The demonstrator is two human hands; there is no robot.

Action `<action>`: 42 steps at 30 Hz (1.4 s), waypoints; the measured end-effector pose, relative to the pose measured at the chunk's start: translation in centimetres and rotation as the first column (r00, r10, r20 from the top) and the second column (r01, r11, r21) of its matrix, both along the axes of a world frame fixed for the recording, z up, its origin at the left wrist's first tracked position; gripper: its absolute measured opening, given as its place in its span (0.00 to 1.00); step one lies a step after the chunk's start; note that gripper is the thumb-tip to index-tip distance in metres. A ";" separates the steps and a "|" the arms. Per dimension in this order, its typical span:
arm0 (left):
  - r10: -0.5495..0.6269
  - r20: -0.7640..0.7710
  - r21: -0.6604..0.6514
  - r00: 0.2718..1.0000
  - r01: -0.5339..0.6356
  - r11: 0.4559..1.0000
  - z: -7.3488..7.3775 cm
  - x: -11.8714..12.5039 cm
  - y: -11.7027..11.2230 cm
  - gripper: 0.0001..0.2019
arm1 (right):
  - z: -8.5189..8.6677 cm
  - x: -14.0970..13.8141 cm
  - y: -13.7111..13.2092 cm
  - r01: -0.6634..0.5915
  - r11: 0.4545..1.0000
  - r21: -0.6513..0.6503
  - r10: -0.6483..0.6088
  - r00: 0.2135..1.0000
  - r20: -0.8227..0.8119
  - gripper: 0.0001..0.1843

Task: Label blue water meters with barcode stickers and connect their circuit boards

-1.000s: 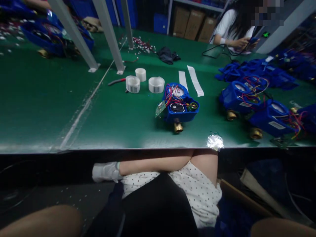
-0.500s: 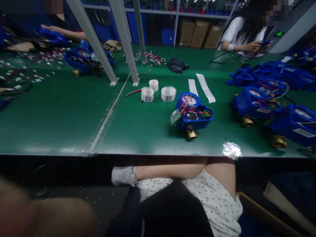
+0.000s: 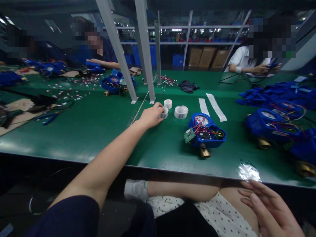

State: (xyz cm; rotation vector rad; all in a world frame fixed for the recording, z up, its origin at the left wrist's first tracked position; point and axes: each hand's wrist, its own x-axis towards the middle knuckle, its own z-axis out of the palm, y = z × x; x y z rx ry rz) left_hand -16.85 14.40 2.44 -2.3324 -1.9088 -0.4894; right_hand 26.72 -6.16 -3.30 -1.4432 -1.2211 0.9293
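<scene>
1. The table mat is green and smooth, with a soft sheen that catches lamp glare at the front edge.
2. The label roll in the left hand is matt white paper, as is the second label roll.
3. The water meter housing is smooth blue plastic, slightly glossy.
4. Its brass fitting is shiny yellow metal.
5. The circuit board is matt green, and the wires are coated in coloured plastic.
6. The paper strips are matt white.
7. The frame posts are dull grey metal.
8. The boxes are brown cardboard.
9. The rag is dark, crumpled cloth.
</scene>
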 end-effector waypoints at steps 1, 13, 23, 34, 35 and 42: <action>-0.006 0.012 -0.005 1.000 0.006 1.000 0.0 0.1 0.3 0.16 | -0.4 0.1 -0.3 0.011 0.999 -0.050 -0.013 1.000 -0.025 0.30; 0.056 0.960 -0.092 0.274 0.120 0.988 -0.5 7.9 -15.2 0.16 | 2.4 -6.9 0.4 -0.299 0.952 -0.072 0.298 0.954 -0.027 0.17; 0.248 0.964 -0.213 -0.099 0.279 0.936 -3.3 14.8 -23.1 0.12 | 3.6 -10.0 0.5 -0.462 0.862 0.209 0.429 0.884 0.184 0.09; 0.157 0.987 -0.159 0.025 0.227 0.961 -4.5 17.0 -22.9 0.10 | 2.7 -9.2 -0.3 -0.381 0.908 0.174 0.368 0.924 0.103 0.05; 0.169 0.986 -0.168 0.016 0.234 0.958 -4.6 17.1 -22.9 0.10 | 2.6 -9.3 -0.3 -0.386 0.909 0.160 0.379 0.923 0.074 0.05; 0.252 0.967 -0.241 -0.019 0.230 0.943 -4.6 17.1 -22.9 0.12 | 2.1 -9.5 -0.1 -0.426 0.893 0.146 0.427 0.904 0.028 0.05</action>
